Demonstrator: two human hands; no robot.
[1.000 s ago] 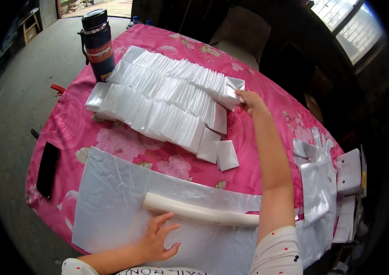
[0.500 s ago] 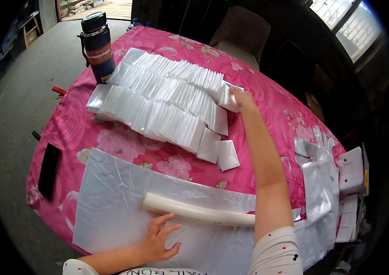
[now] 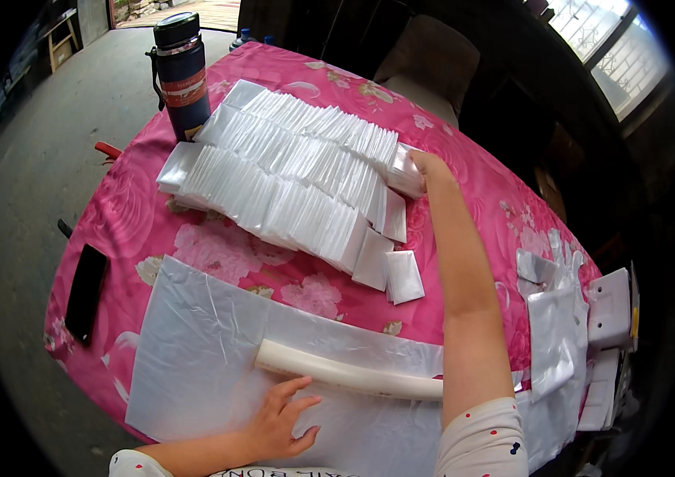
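My right hand (image 3: pixel 431 165) reaches to the far right end of the stacked rows, its fingers closed around the last folded clear plastic packets (image 3: pixel 406 173); some fingertips are hidden behind them. Several rows of these packets (image 3: pixel 297 163) lean tightly together across the table. A small loose stack of packets (image 3: pixel 405 277) lies at the near right corner of the rows. My left hand (image 3: pixel 280 421) holds nothing, its fingers spread over a large translucent plastic sheet (image 3: pixel 194 342). Just beyond those fingertips, a white tube (image 3: pixel 345 372) rests on the sheet, its right end hidden by my right forearm.
A pink flowered cloth (image 3: pixel 123 215) covers the table. A dark blue flask (image 3: pixel 182 79) stands at the back left, and a black phone (image 3: pixel 87 294) lies at the left edge. Plastic bags (image 3: pixel 552 334) and white plastic containers (image 3: pixel 609 310) are on the right. A chair (image 3: pixel 429 60) stands behind.
The view has shifted slightly. My right hand has pressed the end packets closer against the back row, and they stand more upright. My left hand stays nearly in place.
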